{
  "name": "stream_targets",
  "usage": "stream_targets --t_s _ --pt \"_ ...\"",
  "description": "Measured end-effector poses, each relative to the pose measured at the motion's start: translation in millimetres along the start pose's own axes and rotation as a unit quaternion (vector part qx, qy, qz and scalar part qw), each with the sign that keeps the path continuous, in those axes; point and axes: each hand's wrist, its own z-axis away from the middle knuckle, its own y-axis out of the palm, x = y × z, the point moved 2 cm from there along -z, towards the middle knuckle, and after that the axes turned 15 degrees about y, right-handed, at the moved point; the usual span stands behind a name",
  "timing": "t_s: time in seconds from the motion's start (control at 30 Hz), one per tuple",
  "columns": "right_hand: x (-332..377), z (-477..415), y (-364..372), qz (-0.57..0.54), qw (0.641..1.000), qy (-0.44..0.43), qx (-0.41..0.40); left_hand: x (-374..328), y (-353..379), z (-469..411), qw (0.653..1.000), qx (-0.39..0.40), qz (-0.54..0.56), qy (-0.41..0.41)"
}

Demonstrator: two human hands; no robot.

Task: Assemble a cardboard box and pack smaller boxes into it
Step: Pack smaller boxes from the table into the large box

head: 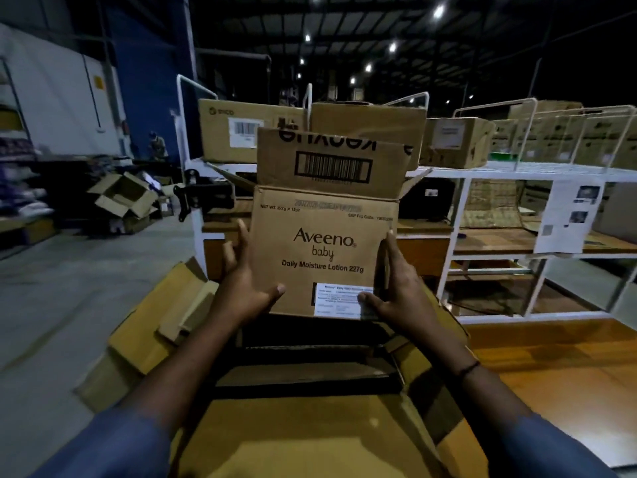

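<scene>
I hold a brown cardboard box (pixel 324 250) printed "Aveeno baby" upright in front of me, its top flaps standing open. My left hand (pixel 243 284) grips its left side, thumb on the front face. My right hand (pixel 396 291) grips the right side, thumb over a white label at the lower right corner. Below the held box lies a large open cardboard box (pixel 303 429) with dark tape strips, its flaps spread outward.
A white metal rack (pixel 458 174) stands straight ahead with several cardboard cartons (pixel 241 129) on top. Loose open boxes (pixel 120 198) lie on the grey floor at left. Flattened cardboard (pixel 165 315) lies left of the large box. An orange wooden surface (pixel 551 360) extends at right.
</scene>
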Motion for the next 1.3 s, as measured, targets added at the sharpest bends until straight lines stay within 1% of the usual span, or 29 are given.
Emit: stream_targets --t_s 0.13,0.23,0.37,0.43,0.53,0.63,0.7,0.77,0.8,0.9,1.0,1.1,1.17,1.23,1.3 --pt "-4.6 5.1 31.8 -0.016 0.999 0.029 0.013 31.3 9.1 16.4 0.998 0.028 0.018 -0.046" --pt "-18.7 8.9 53.1 -0.005 0.999 0.035 0.029 51.3 18.0 33.2 0.998 0.027 0.03 -0.057" --pt "-35.8 18.6 71.9 -0.048 0.997 0.043 0.031 71.8 27.2 58.0 0.993 0.024 0.077 -0.087" --pt "-40.7 19.4 78.0 -0.07 0.997 0.038 0.023 78.2 29.5 63.3 0.991 0.018 0.102 -0.086" --pt "-44.2 14.3 83.1 -0.06 0.996 0.06 0.013 85.5 31.0 62.0 0.993 0.017 0.089 -0.082" --pt "-46.8 8.4 85.1 -0.064 0.995 0.072 0.004 96.0 32.8 49.9 0.993 0.032 0.091 -0.073" --pt "-50.8 2.6 90.1 -0.085 0.993 0.083 0.026 102.1 35.4 44.8 0.991 0.049 0.105 -0.067" --pt "-56.6 -1.2 97.8 -0.093 0.988 0.108 0.056 98.8 37.0 47.4 0.989 0.047 0.125 -0.064" --pt "-59.2 -2.6 102.0 -0.079 0.988 0.118 0.063 97.1 38.4 50.3 0.988 0.049 0.131 -0.072" --pt "-62.8 -1.1 110.5 0.024 0.988 0.138 0.07 100.9 43.8 59.6 0.983 0.074 0.136 -0.094" --pt "-65.0 -1.0 113.2 0.105 0.982 0.134 0.081 109.4 46.4 59.3 0.983 0.098 0.116 -0.106" --pt "-67.5 -1.1 112.0 0.134 0.978 0.135 0.086 108.4 49.9 55.8 0.982 0.124 0.076 -0.12" --pt "-66.5 1.9 109.3 0.123 0.977 0.145 0.097 106.2 52.4 57.4 0.979 0.128 0.058 -0.146" --pt "-66.3 4.4 110.2 0.073 0.975 0.17 0.119 104.7 53.3 61.2 0.977 0.131 0.04 -0.166" --pt "-62.7 6.2 109.3 0.017 0.969 0.206 0.139 105.9 50.7 61.5 0.97 0.146 0.056 -0.185"
